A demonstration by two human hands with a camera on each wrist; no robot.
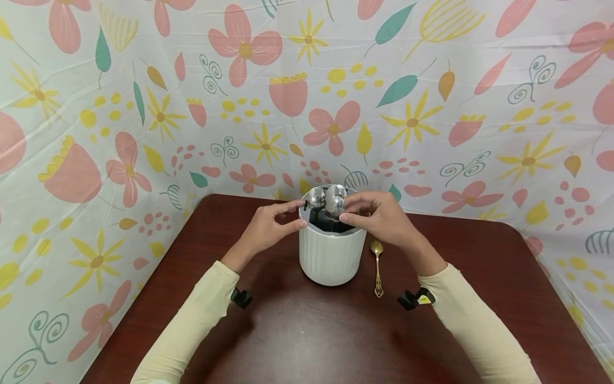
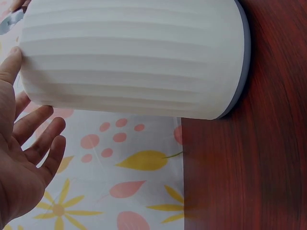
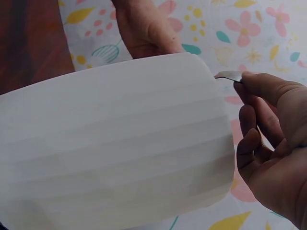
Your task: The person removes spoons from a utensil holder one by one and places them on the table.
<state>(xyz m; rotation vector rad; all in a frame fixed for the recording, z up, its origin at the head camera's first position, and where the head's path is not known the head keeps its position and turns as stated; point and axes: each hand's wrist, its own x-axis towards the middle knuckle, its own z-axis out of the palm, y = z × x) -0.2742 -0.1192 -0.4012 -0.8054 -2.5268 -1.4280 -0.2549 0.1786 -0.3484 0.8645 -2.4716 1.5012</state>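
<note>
A white ribbed utensil holder [image 1: 331, 258] stands upright on the table, with several silver spoons [image 1: 316, 198] in it, bowls upward. My left hand [image 1: 264, 226] rests at the holder's left rim, thumb and forefinger extended and touching it. In the left wrist view the other fingers [image 2: 55, 148] lie loosely bent beside the wall. Above the rim's right side, my right hand [image 1: 379, 216] pinches the bowl of a silver spoon [image 3: 229, 75] between thumb and fingers. That spoon's handle is hidden inside the holder.
A gold spoon [image 1: 377, 266] with an ornate handle lies on the dark wooden table [image 1: 307, 330], right of the holder. A floral cloth [image 1: 307, 106] hangs behind the table and along its sides.
</note>
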